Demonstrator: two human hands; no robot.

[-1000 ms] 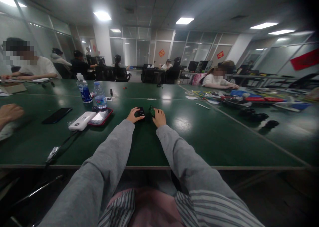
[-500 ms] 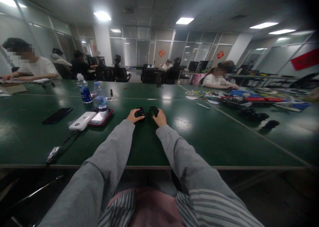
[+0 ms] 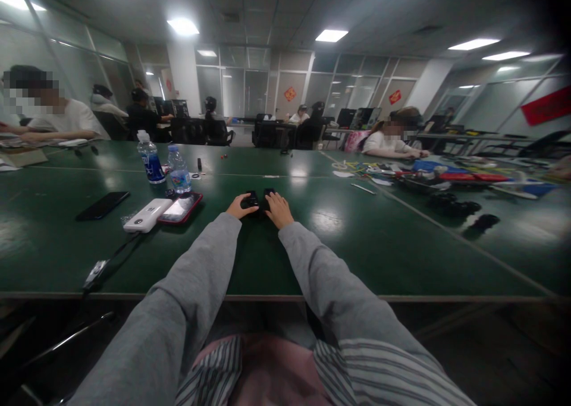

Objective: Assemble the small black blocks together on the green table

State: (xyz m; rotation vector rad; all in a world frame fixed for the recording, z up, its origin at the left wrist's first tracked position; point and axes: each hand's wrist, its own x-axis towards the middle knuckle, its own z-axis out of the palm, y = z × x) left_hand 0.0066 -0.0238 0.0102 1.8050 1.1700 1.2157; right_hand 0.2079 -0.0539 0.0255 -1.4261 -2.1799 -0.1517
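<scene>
Both my hands reach forward over the dark green table (image 3: 339,251). My left hand (image 3: 239,207) is closed around the near-left side of a small black object (image 3: 252,198), thumb along its front. Just to the right, my right hand (image 3: 279,210) grips a second small black object (image 3: 269,192), with the fingers lying over its top and right side. The two black objects stand close together with a narrow gap between them. Their exact kind is too dark and small to make out.
On the left lie a black phone (image 3: 103,206), a white power bank (image 3: 148,215) with a cable and a red-edged phone (image 3: 181,208). Two bottles, one blue-labelled (image 3: 151,159), one clear (image 3: 179,171), stand behind. Cables and tools (image 3: 428,174) clutter the right, near a seated person (image 3: 392,135).
My right hand has turned palm-down over its black object, which now stands straighter and slightly nearer the other one. My left hand has hardly moved.
</scene>
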